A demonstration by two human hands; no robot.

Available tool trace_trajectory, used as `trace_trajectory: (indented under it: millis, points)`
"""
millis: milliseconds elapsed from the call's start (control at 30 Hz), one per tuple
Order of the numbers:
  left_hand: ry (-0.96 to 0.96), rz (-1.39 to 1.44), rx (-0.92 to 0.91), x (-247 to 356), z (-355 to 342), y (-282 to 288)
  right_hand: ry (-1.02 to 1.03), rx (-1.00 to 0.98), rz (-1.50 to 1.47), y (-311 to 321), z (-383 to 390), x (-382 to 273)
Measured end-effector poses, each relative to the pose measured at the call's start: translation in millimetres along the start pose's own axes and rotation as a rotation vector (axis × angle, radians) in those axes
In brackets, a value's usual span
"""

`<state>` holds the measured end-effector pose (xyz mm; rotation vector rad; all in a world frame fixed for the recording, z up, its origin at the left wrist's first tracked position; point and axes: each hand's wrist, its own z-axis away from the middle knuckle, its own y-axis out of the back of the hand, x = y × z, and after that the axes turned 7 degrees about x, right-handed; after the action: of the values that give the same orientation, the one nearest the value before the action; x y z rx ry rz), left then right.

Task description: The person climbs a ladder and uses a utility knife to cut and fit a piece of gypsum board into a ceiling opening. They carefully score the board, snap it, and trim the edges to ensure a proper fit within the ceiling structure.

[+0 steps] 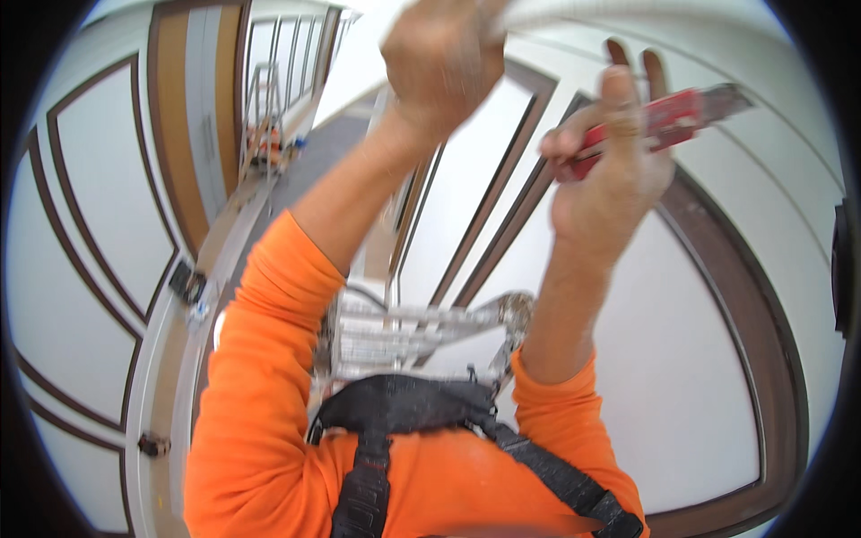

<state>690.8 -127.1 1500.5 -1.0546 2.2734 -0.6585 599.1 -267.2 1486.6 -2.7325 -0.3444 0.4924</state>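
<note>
As a red-bodied, grey-tipped hand tool [674,118] sits gripped in the raised right hand [619,175], the left hand [444,72], apart, blurs beside a long white strip [583,9], hold unclear; work appears underway, completed and remaining portions indeterminable.

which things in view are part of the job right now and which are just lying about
Likely in use:
- red tool, in the right hand
- pale strip by the raised left hand; blurred, grip unclear
- metal ladder below

Seemingly lying about:
- far stepladder
- dark object by the left wall
- small brown object
</note>
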Motion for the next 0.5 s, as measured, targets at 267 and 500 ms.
trace_trajectory:
  millis: [267,500]
  points:
    - [-0.077,0.136,-0.251,41,20,-37,0.012,0.529,-0.060,10,-32,-4]
    - [-0.078,0.111,-0.292,-33,-30,-51,0.049,0.360,-0.011,82,-54,0]
